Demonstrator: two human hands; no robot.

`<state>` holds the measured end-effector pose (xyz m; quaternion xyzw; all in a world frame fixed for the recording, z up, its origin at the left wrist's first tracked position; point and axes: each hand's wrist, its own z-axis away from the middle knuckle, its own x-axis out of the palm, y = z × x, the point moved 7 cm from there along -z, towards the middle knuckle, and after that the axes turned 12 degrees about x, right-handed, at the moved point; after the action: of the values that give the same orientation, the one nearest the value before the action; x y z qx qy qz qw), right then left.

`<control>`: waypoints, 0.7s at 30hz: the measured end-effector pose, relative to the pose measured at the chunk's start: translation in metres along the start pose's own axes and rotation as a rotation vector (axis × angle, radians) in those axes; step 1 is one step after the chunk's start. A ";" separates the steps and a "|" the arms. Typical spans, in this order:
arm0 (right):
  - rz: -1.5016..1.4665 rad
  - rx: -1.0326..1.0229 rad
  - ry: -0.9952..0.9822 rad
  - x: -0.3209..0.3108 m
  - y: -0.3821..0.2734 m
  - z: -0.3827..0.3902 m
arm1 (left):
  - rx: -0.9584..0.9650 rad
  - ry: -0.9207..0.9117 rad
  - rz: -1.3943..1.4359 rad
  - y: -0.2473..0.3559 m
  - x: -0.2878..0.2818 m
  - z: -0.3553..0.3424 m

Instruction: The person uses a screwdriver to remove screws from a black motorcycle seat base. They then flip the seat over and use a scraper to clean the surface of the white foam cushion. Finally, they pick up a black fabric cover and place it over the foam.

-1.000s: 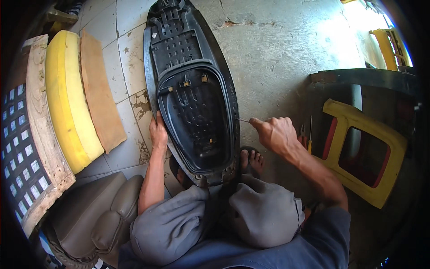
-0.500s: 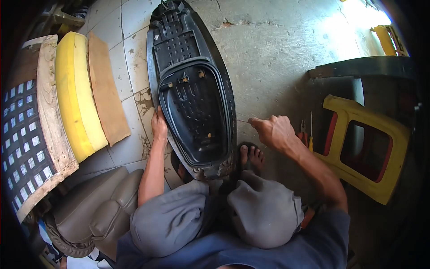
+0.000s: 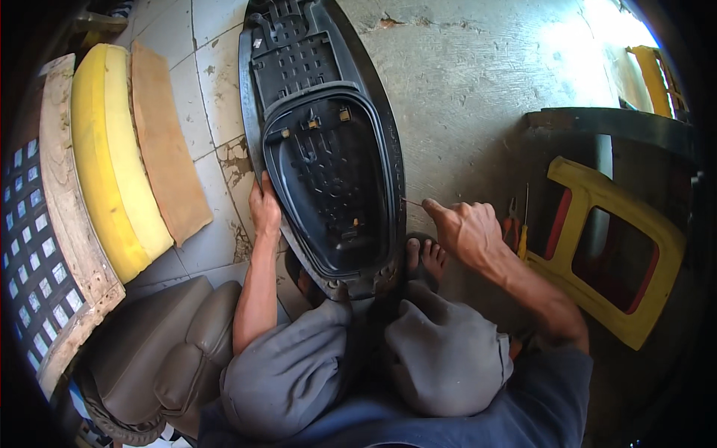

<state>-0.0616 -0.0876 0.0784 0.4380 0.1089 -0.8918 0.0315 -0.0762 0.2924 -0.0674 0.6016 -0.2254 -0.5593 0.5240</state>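
We've got our left hand [image 3: 265, 209] clamping the black seat base [image 3: 328, 179] by its edge, probably to steady it between our hands, while our right hand [image 3: 467, 230] grips a thin tool [image 3: 415, 204] at the opposite rim, pliers [image 3: 511, 228] just beyond, presumably for easy reach.

Concrete floor [image 3: 470, 97] beside the seat base [image 3: 323, 168] gives passage; rightward, yellow frame [image 3: 624, 204] and apparently bench [image 3: 609, 121] obstruct.
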 end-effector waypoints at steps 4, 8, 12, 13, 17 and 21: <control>0.049 0.014 0.027 0.006 -0.005 0.001 | 0.017 0.024 0.092 -0.009 -0.001 0.003; -0.652 -0.031 -0.002 0.065 0.036 -0.020 | -0.030 -0.059 0.119 -0.030 0.002 -0.002; -0.673 -0.135 0.097 0.059 0.024 -0.029 | -0.020 0.036 0.199 -0.012 0.005 -0.009; -0.568 -0.101 0.079 0.065 0.017 -0.010 | -0.104 -0.034 0.061 -0.015 0.000 -0.006; -0.145 -0.035 0.139 0.024 0.017 0.003 | -0.044 -0.003 0.079 0.000 -0.003 -0.010; -0.038 -0.054 0.129 0.022 0.006 0.003 | -0.097 0.006 0.183 -0.010 0.002 0.001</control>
<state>-0.0767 -0.0937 0.0617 0.4914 0.1431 -0.8589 0.0194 -0.0796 0.2935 -0.0770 0.5541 -0.2502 -0.5175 0.6021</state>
